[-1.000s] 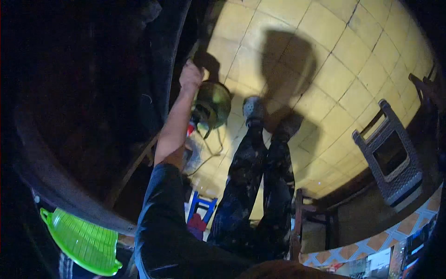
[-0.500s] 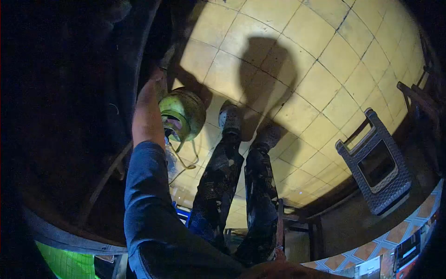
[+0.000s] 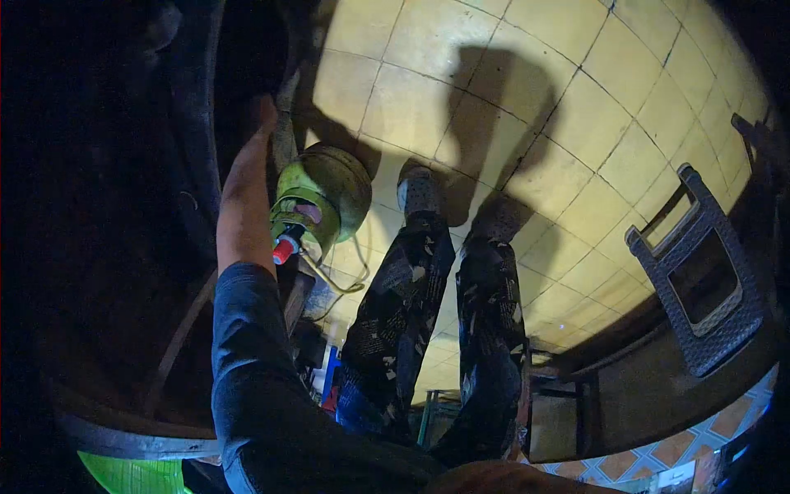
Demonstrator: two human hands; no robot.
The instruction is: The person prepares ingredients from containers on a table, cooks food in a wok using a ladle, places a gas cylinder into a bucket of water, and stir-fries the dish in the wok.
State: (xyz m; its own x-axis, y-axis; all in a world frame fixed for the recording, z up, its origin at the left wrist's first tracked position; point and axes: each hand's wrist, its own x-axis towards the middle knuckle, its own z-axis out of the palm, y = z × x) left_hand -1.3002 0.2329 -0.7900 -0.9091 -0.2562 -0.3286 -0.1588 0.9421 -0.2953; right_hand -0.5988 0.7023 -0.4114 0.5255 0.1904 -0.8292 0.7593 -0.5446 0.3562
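From where I watch, I cannot tell how far the fingers of the bare left hand (image 3: 267,114) are open or whether they have hold of anything: they run into black shadow on the far left, and only a small lit patch of the hand shows. The hand is just beside a pale upright post (image 3: 284,136), but I can't make out contact. The rounded green metal gas cylinder (image 3: 329,188) is on the floor just right of the forearm, the hand lying to its far left; its collar end faces near, with a black fitting tipped by a red knob (image 3: 284,249) inside and a pale looping hose (image 3: 329,281) on the near side. I have the left arm stretched long and nearly straight toward the far side, blue-grey sleeve (image 3: 251,329) ending around the elbow, bare forearm passing close along the cylinder. The right hand is out of my view. On the left, a long dark edge (image 3: 210,90) runs alongside the arm, so the room on that side is tight. Right of the cylinder stand the legs in dark patterned trousers (image 3: 403,296), the left shoe (image 3: 417,191) near the cylinder. Beyond the shoes and to their right, the yellow tiled floor (image 3: 638,177) opens wide as far as a grey textured plastic stool (image 3: 671,288), well apart on the right.
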